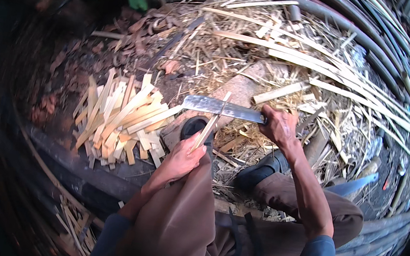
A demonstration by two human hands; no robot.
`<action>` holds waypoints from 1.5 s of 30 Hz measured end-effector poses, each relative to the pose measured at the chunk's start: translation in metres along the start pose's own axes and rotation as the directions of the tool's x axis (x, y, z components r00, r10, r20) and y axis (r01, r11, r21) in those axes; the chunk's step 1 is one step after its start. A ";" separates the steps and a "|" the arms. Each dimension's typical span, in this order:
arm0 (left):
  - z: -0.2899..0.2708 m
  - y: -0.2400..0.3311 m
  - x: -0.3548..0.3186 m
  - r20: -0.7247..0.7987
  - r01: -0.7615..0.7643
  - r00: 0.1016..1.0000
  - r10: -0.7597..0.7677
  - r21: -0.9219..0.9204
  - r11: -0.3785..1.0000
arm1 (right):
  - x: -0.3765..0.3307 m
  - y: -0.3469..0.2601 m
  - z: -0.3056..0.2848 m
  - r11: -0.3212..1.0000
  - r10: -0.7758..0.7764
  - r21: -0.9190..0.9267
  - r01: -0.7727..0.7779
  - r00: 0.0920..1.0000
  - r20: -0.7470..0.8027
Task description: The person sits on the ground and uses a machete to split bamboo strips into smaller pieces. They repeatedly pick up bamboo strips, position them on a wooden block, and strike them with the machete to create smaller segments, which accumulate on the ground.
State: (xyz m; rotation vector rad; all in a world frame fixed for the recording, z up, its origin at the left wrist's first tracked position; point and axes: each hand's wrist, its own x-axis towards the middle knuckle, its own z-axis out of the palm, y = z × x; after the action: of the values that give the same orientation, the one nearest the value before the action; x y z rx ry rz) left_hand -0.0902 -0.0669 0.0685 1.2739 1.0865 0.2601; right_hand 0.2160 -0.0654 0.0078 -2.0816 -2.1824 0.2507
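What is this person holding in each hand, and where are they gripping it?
The right hand grips a broad knife by its handle end. The left hand pinches a thin bamboo strip at its lower end, its upper part against the blade.

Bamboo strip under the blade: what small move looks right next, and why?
Probably press the knife further down the bamboo strip. The right hand grips the handle, the blade crosses the strip's upper end, and the left hand steadies its lower end.

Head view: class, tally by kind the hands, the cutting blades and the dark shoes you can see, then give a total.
Hands: 2, left hand and right hand
Cutting blades: 1, the knife
Dark shoes: 2, and
Total: 5
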 end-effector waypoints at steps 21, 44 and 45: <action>0.010 -0.006 0.054 -0.021 -0.046 0.999 0.043 -0.669 0.742 | -0.013 -0.060 0.000 0.957 -0.011 0.288 0.025 0.999 -0.051; 0.009 0.028 0.012 0.053 0.046 0.998 -0.023 -0.512 0.857 | 0.030 -0.027 0.000 0.988 0.146 0.053 -0.145 0.989 -0.012; 0.002 0.027 0.003 0.094 0.083 0.995 -0.042 -0.487 0.869 | 0.037 -0.010 -0.007 0.928 0.369 -0.005 -0.372 0.920 0.132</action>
State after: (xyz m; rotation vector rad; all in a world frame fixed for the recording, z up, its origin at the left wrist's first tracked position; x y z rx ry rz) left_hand -0.0761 -0.0568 0.0899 0.7822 0.9134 0.4042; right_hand 0.2060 -0.0290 0.0159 -2.5213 -1.8164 0.4534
